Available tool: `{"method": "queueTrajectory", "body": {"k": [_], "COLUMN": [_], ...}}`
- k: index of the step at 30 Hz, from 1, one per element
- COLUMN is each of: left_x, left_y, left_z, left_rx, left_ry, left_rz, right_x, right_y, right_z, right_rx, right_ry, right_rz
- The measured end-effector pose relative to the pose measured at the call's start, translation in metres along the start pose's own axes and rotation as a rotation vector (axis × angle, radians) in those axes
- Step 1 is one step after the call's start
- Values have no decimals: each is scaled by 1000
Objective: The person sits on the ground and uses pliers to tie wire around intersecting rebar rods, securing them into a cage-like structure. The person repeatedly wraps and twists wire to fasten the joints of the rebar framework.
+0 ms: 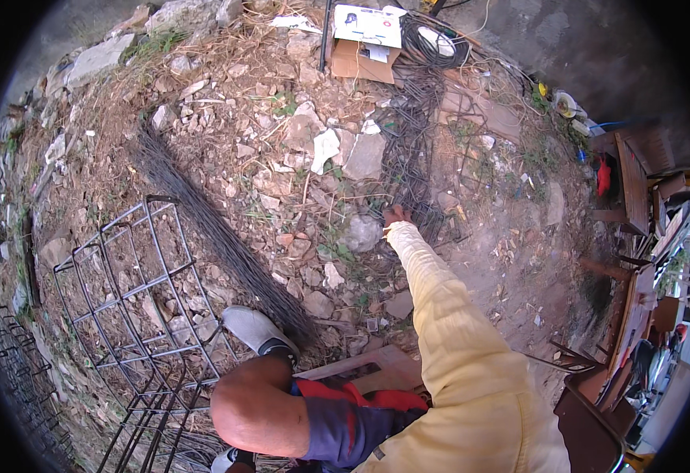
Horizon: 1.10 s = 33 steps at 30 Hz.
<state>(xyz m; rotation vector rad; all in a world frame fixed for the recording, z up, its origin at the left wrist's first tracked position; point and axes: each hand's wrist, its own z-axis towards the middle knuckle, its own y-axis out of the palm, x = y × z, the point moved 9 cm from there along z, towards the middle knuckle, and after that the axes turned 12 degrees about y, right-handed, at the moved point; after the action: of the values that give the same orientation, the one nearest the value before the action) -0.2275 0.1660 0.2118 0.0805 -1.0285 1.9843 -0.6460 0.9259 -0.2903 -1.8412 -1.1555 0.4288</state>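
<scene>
My right arm, in a pale yellow sleeve, reaches forward to the ground. At its end, my right hand (396, 214) is low at the edge of a long tangle of thin dark metal rods or wire (412, 158). The fingers are small and partly hidden, so their grip cannot be made out. Right beside the hand, to its left, sits a rounded grey stone (363, 234). My left hand is out of view.
A long bundle of thin dark rods (211, 225) crosses the rubble near my shoe (254, 327). At left stands a rebar cage (136, 284). An open cardboard box (363, 61) and coiled cable (437, 43) are at the far side. Wooden furniture (632, 181) lines the right.
</scene>
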Motion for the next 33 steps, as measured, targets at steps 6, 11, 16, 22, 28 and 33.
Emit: {"method": "queueTrajectory", "body": {"k": [6,11,16,22,28,33], "left_x": [-2,-14,-23,-25,-38,-50], "left_y": [-21,-29,-50,-27,-59,-76], "left_z": [8,7,4,16,13,13], "left_rx": [-1,-12,1,-51,-29,-16], "left_ry": [44,49,53,88,95,93], "left_rz": [73,96,131,126,181,197], "right_x": [-34,-23,-16,14,-19,4], "right_y": [-32,-23,-29,17,-22,-109], "right_z": [-35,-20,-24,39,-12,-25], "right_rx": [-76,-199,-96,-49,4,4], "right_ry": [-125,-208,-107,40,-180,-217], "right_rz": [-155,-333,-219,-180,-363,19]}}
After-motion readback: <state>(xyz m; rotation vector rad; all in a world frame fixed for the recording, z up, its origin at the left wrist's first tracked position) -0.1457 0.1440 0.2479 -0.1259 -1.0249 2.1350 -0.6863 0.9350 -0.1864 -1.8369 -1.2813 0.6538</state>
